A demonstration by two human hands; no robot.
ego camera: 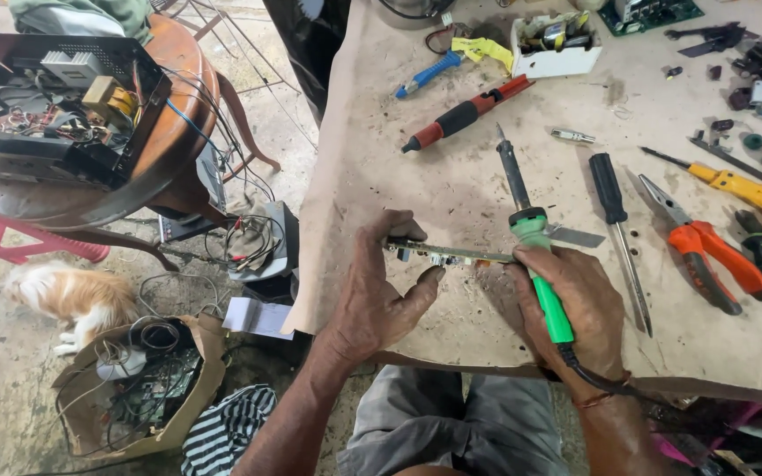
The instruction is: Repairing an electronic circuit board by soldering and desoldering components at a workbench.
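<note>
**Circuit board held edge-on over the bench**

Left hand pinches a thin green circuit board by its left end, just above the bare, scuffed bench. Right hand is wrapped around a green-handled soldering iron, touching the board's right end. Beyond the board there's a white rectangular box of small parts. Right of the board lie orange-handled pliers and a black screwdriver.

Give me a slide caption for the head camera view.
Left hand holds a circuit board edge-on; right hand grips a green soldering iron.
</note>
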